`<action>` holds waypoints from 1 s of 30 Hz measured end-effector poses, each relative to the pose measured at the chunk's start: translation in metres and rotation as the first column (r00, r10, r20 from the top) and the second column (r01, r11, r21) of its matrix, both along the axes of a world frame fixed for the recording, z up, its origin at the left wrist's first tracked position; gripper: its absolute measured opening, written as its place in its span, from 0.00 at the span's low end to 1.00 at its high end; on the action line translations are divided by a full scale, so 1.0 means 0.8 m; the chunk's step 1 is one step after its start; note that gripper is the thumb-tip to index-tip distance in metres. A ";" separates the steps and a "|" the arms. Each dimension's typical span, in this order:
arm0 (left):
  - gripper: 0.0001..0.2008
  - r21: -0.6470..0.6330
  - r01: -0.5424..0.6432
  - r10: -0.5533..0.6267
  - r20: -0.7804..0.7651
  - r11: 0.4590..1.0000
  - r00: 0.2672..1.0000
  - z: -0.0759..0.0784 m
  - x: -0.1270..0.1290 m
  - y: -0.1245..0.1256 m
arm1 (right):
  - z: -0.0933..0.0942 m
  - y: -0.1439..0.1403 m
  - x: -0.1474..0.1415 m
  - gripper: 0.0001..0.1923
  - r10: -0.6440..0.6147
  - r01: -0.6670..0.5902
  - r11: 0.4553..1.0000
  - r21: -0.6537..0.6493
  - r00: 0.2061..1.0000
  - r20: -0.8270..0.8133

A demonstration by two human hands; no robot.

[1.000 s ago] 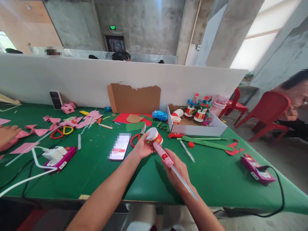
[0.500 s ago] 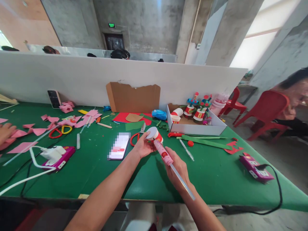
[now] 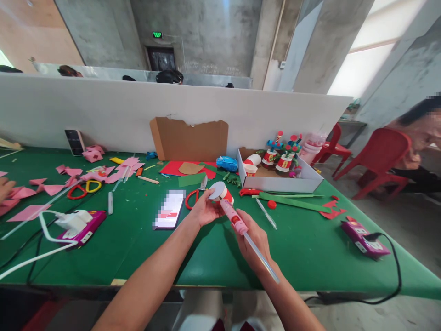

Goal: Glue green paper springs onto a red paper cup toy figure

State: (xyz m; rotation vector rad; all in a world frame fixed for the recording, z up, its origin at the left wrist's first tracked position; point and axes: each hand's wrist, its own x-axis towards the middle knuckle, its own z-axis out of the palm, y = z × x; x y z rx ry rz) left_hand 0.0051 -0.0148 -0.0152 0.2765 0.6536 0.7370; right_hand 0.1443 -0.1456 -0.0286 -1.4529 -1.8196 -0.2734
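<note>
Centrally, above the green desk point(image 3: 310, 257) and nearer its front edge than its back, the left hand point(image 3: 206, 209) is closed around a small paper cup point(image 3: 221, 193) — white with a red band — tipped so that its flat end faces the camera. The right hand point(image 3: 254, 239) grips a pink glue gun point(image 3: 233, 219) with a clear glue stick point(image 3: 262, 258) jutting out behind the wrist; the gun's nose touches the side of the cup. Both hands hang just over the desk surface rather than resting on it.

Just behind the cup lie red-handled scissors point(image 3: 194, 196), and to their left a phone point(image 3: 170, 210) lies flat, its screen up. To the right of the hands a thin pen point(image 3: 267, 214) and a long green paper strip point(image 3: 292, 202) lie on the cloth, with a small red cap point(image 3: 272, 204) between them. Further back, toward the desk's right rear corner, a shallow white box point(image 3: 279, 184) holds several decorated cups. A torn cardboard sheet point(image 3: 189, 139) leans against the white partition along the back edge.

Near the right edge sits a pink device point(image 3: 365, 237) with a black cable plugged in; a similar one point(image 3: 81, 228) with a white charger lies toward the left front. Pink paper pieces point(image 3: 51, 188) and yellow-and-red scissors point(image 3: 86, 187) are scattered at the left, where another person's hand point(image 3: 5, 188) reaches in — barely in view.
</note>
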 end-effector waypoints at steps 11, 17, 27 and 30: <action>0.10 0.027 0.021 -0.022 0.027 0.999 0.999 -0.004 -0.003 0.000 | 0.005 -0.002 -0.001 0.18 0.017 -0.017 1.000 0.025 1.000 -0.011; 0.11 0.048 0.048 -0.049 0.025 0.998 0.998 -0.007 -0.003 0.002 | 0.006 -0.005 0.000 0.18 0.055 -0.058 0.998 -0.034 0.994 -0.098; 0.12 0.080 0.089 -0.093 0.050 0.993 0.994 -0.014 -0.006 0.004 | 0.006 -0.008 0.001 0.18 0.071 -0.083 0.995 -0.060 0.983 -0.171; 0.12 0.082 0.096 -0.100 0.052 0.992 0.994 -0.015 -0.006 0.005 | 0.006 -0.009 0.002 0.18 0.075 -0.084 0.995 -0.047 0.982 -0.171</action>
